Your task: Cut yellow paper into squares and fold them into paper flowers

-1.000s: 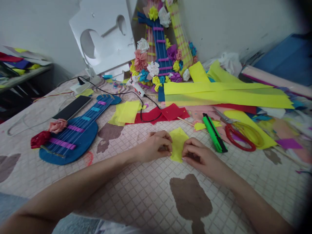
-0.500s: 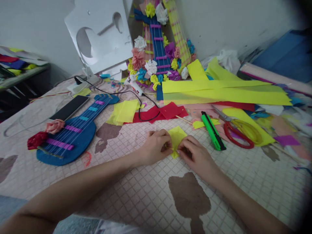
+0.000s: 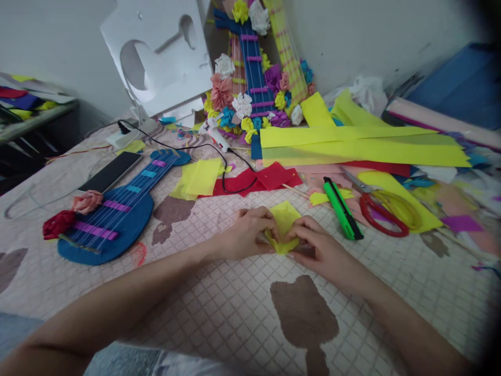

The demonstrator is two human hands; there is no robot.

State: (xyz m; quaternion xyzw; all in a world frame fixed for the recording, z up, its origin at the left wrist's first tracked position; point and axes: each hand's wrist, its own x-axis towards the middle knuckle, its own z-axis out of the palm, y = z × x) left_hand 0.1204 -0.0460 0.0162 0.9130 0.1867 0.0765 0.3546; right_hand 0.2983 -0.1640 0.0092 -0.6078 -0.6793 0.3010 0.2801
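A small yellow paper piece (image 3: 284, 219) sits between both of my hands at the middle of the quilted surface (image 3: 219, 313). My left hand (image 3: 248, 233) pinches its left edge with fingers curled. My right hand (image 3: 319, 249) grips its right lower edge, fingers closed on the paper. The paper is creased and bunched at the bottom where the fingertips meet.
A green utility knife (image 3: 343, 208) and red scissors (image 3: 381, 209) lie right of my hands. Yellow paper strips (image 3: 364, 146), red scraps (image 3: 258, 180), a glue gun (image 3: 214, 130), a blue felt guitar (image 3: 117, 214), a phone (image 3: 111, 171) and flower-covered guitars (image 3: 254, 73) lie beyond.
My hands have drawn closer together, and the yellow paper has gone from a flatter sheet to a folded, bunched shape between the fingertips.
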